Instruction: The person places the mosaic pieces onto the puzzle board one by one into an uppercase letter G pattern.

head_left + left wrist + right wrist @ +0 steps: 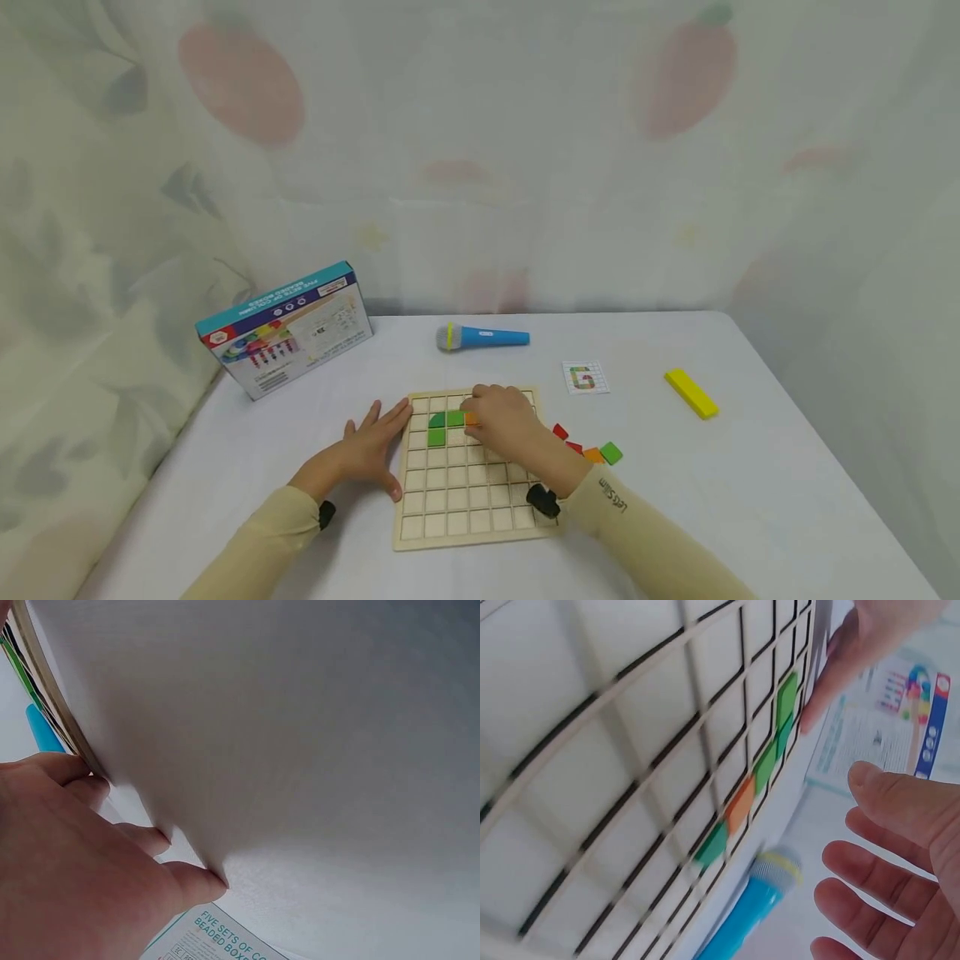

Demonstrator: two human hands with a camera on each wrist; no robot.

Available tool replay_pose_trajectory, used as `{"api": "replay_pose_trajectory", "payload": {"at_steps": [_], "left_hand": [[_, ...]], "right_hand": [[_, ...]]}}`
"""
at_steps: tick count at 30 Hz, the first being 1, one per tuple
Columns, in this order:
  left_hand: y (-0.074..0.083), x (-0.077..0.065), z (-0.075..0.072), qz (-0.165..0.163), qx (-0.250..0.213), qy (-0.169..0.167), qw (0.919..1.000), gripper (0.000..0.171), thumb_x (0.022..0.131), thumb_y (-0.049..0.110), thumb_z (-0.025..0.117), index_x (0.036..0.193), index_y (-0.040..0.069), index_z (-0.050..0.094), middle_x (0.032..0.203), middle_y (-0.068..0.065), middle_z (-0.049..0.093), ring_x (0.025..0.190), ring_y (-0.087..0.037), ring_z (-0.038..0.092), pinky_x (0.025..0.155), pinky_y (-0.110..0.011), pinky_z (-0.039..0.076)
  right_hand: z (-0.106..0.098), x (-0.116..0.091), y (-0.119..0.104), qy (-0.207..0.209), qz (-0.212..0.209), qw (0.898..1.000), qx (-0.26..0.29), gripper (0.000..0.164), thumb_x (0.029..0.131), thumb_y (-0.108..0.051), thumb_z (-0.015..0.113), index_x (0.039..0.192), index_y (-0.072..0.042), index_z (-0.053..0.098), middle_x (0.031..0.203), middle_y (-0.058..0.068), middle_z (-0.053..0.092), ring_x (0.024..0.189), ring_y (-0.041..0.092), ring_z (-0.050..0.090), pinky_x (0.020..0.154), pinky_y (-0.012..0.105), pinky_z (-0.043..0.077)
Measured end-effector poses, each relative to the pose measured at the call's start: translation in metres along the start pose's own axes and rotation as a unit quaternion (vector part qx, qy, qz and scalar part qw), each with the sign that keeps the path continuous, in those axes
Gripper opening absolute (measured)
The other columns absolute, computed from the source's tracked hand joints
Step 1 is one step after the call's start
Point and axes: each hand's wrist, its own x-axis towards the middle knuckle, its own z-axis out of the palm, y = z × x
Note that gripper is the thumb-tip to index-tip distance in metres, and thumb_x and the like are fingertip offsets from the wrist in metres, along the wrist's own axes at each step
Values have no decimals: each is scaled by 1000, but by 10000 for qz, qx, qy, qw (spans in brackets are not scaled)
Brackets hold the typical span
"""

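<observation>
A wooden grid board (457, 501) lies on the white table, with a short bent row of tiles in its upper cells. A light green tile (437, 437) sits below a dark green tile with a rounded corner (437, 420); another light green tile (456, 418) and an orange tile (471, 419) follow to the right. The right wrist view shows a dark green tile (713, 843) at the row's end. Above it, my right hand (504, 419) has loosely bent fingers with nothing between them. My left hand (367, 450) spreads its fingers along the board's left edge, thumb and fingertips at the frame.
Loose red, orange and green tiles (611, 453) lie right of the board. Beyond them are a pattern card (586, 377) and a yellow block (692, 394). A blue toy microphone (491, 337) lies behind the board; a cardboard box (288, 333) stands at the back left.
</observation>
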Motion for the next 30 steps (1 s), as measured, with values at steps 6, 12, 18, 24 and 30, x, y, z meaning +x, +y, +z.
{"api": "replay_pose_trajectory", "payload": {"at_steps": [6,12,18,24,30], "left_hand": [[0,-1,-1,-12,-36,95,9999,138,35,54,83,149,13,16,155,-5,7,137,-46,-4,92,-77,2],[0,-7,2,-96,-29,92,9999,138,35,53,85,148,12,18,155,-6,8,137,-46,-2,92,-77,3],[-1,-6,3,-41,-4,137,9999,138,34,54,85,148,12,18,155,-5,9,137,-45,-2,92,-77,3],[2,-4,1,-46,4,131,9999,138,35,54,84,148,12,18,155,-5,8,137,-45,-2,92,-77,3],[5,-3,1,-40,33,150,9999,138,34,53,85,148,11,19,155,-6,10,136,-47,-1,92,-77,3]], "right_hand": [[-4,-28,33,368,299,9988,144,32,76,-26,75,105,-14,69,95,-1,63,79,16,61,62,28,50],[0,-62,60,122,914,9945,495,32,76,-24,75,106,-14,69,96,-3,62,79,11,60,61,23,48],[-1,-88,78,-376,1451,9851,847,32,77,-24,75,106,-13,70,96,-2,62,78,11,55,70,27,49],[4,-105,91,-594,1685,9786,1024,24,77,-23,75,98,-13,72,89,-6,61,73,10,52,70,27,48],[11,-119,99,-795,1723,9762,1046,24,73,-21,77,95,-14,72,84,-9,59,72,8,51,72,27,48]]}}
